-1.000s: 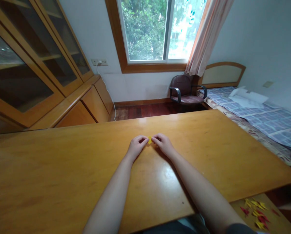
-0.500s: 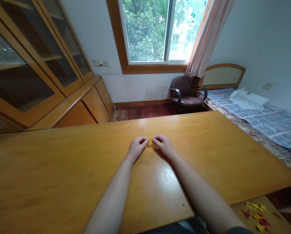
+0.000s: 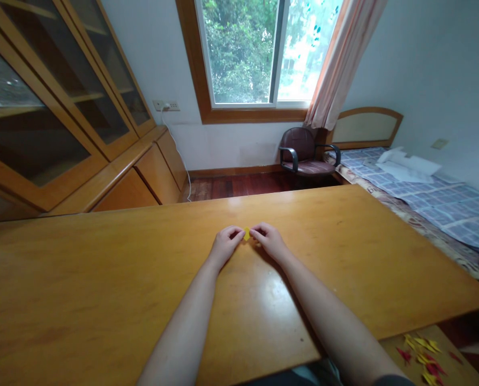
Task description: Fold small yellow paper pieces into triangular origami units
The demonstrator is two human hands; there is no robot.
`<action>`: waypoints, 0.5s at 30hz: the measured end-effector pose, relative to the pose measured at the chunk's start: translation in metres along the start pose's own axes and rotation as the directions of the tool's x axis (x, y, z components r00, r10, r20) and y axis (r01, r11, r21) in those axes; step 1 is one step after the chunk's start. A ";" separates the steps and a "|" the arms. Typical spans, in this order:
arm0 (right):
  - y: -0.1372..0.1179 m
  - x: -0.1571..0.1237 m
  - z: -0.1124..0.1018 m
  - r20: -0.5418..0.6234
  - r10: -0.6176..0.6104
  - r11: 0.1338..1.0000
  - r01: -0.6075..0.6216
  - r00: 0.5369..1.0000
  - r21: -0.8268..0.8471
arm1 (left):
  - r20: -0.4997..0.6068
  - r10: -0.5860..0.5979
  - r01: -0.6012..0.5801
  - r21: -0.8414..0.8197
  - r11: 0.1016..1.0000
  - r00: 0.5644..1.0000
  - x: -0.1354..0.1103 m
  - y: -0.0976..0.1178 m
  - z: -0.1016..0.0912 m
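I catch the person's head tipping up a hair: the left hand [image 3: 225,242], right hand [image 3: 268,239], yellow piece [image 3: 246,234], window [image 3: 239,59] and chair [image 3: 301,146] now sit slightly lower in view than a second ago.

A home bedroom: 1 bed [image 3: 436,198], 1 curtain [image 3: 347,61].

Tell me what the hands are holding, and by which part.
A small yellow piece, pinched at opposite side edges: the left hand on its left, the right hand on its right.
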State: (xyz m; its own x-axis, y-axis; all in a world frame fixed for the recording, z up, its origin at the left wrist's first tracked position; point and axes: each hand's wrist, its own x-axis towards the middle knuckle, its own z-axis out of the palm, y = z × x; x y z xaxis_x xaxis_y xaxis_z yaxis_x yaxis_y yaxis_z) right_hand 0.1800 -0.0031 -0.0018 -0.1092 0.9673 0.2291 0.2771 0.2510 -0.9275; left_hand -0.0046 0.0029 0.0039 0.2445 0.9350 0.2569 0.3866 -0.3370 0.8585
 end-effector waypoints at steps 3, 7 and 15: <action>0.000 0.000 0.000 0.000 -0.001 1.000 0.001 1.000 0.001 | 0.003 0.002 -0.002 0.009 1.000 1.000 0.000 0.001 -0.001; 0.001 0.000 0.000 -0.004 -0.003 1.000 0.003 1.000 -0.004 | 0.007 0.014 -0.014 0.024 1.000 1.000 0.000 0.002 -0.001; 0.003 0.000 0.001 -0.011 -0.002 1.000 0.002 1.000 -0.004 | 0.008 0.017 -0.017 0.020 1.000 1.000 0.000 0.002 -0.001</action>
State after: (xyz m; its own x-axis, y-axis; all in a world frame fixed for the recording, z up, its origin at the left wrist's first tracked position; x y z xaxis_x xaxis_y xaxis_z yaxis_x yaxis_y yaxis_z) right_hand 0.1803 -0.0024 -0.0045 -0.0992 0.9671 0.2341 0.2812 0.2530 -0.9257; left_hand -0.0043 0.0021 0.0063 0.2580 0.9283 0.2678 0.4002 -0.3549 0.8449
